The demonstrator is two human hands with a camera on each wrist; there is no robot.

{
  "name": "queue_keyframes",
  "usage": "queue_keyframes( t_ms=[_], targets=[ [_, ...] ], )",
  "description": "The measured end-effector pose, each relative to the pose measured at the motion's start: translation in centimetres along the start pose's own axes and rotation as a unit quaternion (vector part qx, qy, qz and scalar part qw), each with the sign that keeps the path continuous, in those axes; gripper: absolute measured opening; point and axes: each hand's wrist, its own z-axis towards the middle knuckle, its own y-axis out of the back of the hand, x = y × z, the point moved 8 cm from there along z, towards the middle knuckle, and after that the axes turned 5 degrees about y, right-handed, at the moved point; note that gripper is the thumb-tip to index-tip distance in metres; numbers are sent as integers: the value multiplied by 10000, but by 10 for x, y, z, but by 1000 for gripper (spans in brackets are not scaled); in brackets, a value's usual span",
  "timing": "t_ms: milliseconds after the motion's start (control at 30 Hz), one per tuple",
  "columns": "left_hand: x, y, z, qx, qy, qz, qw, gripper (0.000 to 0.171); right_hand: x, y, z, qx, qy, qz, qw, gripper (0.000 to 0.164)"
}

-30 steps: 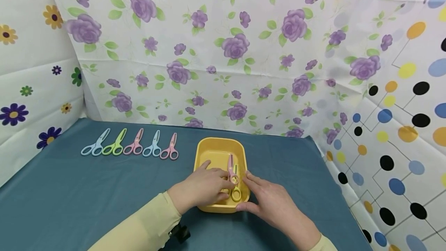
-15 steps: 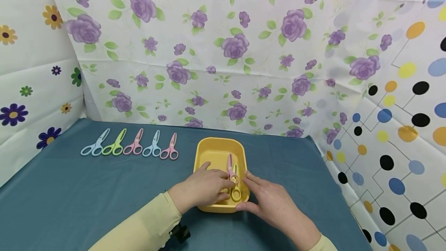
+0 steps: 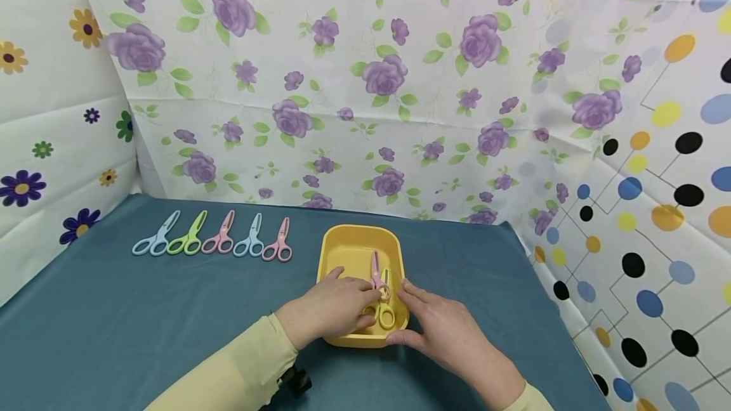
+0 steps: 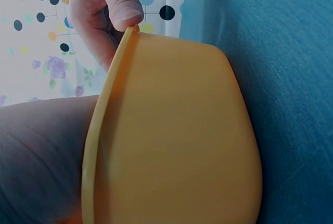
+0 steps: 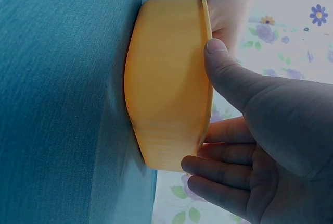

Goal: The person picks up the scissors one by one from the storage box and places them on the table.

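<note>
A yellow plastic box (image 3: 360,233) stands on the blue cloth, with a pink pair of scissors (image 3: 375,265) and a yellow pair of scissors (image 3: 387,317) in it. My left hand (image 3: 334,306) reaches into the box over its left side. Its fingers touch the pink scissors' handle and hide part of it; the thumb lies lower, near a yellow handle ring. My right hand (image 3: 445,332) braces the box's near right corner from outside. In the right wrist view its thumb (image 5: 218,60) presses the rim and its extended fingers (image 5: 218,174) lie along the adjoining wall.
Several scissors lie in a row at the back left: a blue pair (image 3: 157,240), a green pair (image 3: 188,236), a pink pair (image 3: 221,236), a light blue pair (image 3: 251,240) and another pink pair (image 3: 278,246). Patterned cloth walls (image 3: 320,113) enclose the table (image 3: 171,322).
The pink scissors in the box have shifted slightly left and away from me, along with my left fingertips. My right hand and the box have stayed in place.
</note>
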Motion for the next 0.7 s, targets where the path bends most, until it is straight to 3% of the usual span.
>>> queue_keyframes(
  t_ms=[700],
  targets=[
    [6, -2, -1, -7, 143, 278, 9995, 42, 0, 0, 0, -21, -74, -8, 10000, 90]
  ],
)
